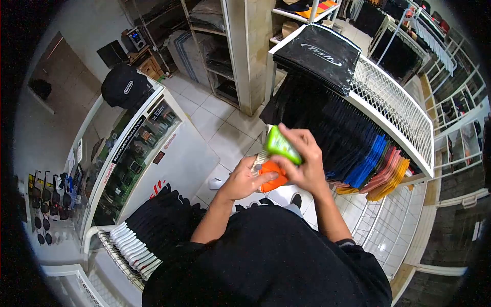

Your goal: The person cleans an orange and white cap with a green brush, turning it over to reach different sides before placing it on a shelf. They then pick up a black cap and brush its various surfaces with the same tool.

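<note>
Before my chest, my right hand (307, 158) grips a bright green block-shaped thing (281, 146) with rounded corners and pale markings on its face. Below and to the left of it, my left hand (245, 179) holds a flat orange piece (273, 179), the thumb lying across it. A pale, ribbed strip (260, 158) like bristles shows between the left fingers and the green thing. Both hands are close together, and the green thing overlaps the orange piece in this view. The exact kind of either held thing I cannot tell.
A glass display case (135, 148) with a black cap (128, 86) on top stands left. Black garments on white hangers (135, 245) hang near my left side. To the right, a white mesh-topped rack (394, 97) carries dark and coloured clothes and a black packaged item (319, 56).
</note>
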Available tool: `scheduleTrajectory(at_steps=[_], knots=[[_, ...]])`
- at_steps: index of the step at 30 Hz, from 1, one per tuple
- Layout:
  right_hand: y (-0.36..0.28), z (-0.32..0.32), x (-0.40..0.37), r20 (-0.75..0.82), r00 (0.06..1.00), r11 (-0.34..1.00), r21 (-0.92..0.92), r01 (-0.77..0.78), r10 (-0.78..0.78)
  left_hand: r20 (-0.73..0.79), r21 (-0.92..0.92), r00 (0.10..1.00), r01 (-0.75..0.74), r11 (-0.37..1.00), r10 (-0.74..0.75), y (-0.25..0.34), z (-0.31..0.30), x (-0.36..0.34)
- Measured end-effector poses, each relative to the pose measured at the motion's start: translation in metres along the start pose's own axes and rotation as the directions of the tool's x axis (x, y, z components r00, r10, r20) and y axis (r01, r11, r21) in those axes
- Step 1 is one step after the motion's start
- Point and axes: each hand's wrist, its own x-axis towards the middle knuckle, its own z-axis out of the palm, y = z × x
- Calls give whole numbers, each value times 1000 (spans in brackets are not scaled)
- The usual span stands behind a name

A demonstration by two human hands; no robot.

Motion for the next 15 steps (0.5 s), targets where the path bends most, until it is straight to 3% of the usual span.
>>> scheduleTrajectory(at_steps=[4, 6, 7, 8, 11, 14, 15], knots=[[32, -18, 0, -109, 976, 943, -260, -209, 186, -36, -16, 999, -26, 1000, 25, -8, -2, -4], [48, -21, -13, -166, 908, 911, 226, -346, 386, -149, -75, 985, -94, 993, 82, -7, -3, -9], [42, -28, -16, -80, 873, 834, 350, -427, 481, -164, -132, 984, -87, 987, 65, -6, -6, -9], [47, -27, -21, -80, 873, 835, 347, -428, 481, -163, -134, 984, -88, 987, 66, -6, -6, -10], [65, -21, -31, 46, 816, 612, 637, -468, 576, -111, -146, 987, -136, 980, 120, -2, -5, -7], [51, -24, -28, -155, 893, 883, 292, -368, 424, -63, -64, 997, -53, 997, 49, 5, -14, -9], [34, -29, -23, -206, 892, 913, 157, -376, 403, -47, -42, 999, -4, 999, 2, 8, -19, -9]])
